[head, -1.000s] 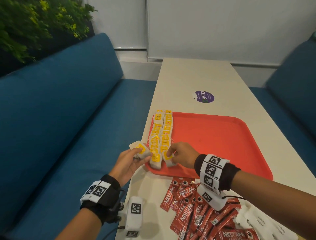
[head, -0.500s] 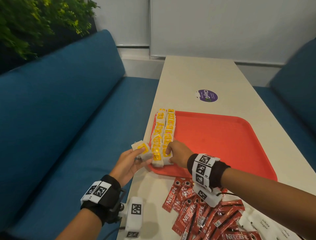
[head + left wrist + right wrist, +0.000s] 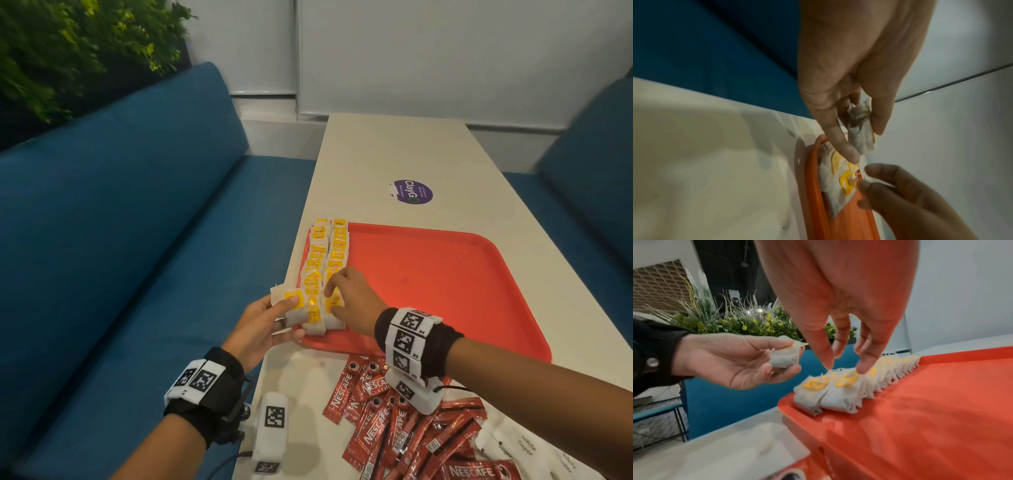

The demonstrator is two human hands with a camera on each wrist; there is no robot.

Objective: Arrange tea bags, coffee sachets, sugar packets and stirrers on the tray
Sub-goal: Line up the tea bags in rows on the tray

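A red tray [image 3: 445,281] lies on the cream table. Two rows of white tea bags with yellow tags [image 3: 325,257] run along its left edge. My left hand [image 3: 284,318] is at the tray's near left corner and pinches a tea bag [image 3: 784,359] between thumb and fingers. My right hand [image 3: 844,368] hovers over the near end of the rows, its straight fingertips [image 3: 864,368] touching the tops of the nearest tea bags [image 3: 840,386]. Red coffee sachets [image 3: 394,421] and white sugar packets [image 3: 524,448] lie loose on the table near me. No stirrers are in view.
Blue sofas flank the table on both sides [image 3: 120,240]. A purple round sticker [image 3: 412,192] marks the table beyond the tray. Most of the tray's floor right of the rows is bare red. Green plants [image 3: 68,51] stand at the upper left.
My left hand has brought its tea bag closer to the tray's near left corner. My right hand has shifted slightly up the right-hand row, still touching the tea bags.
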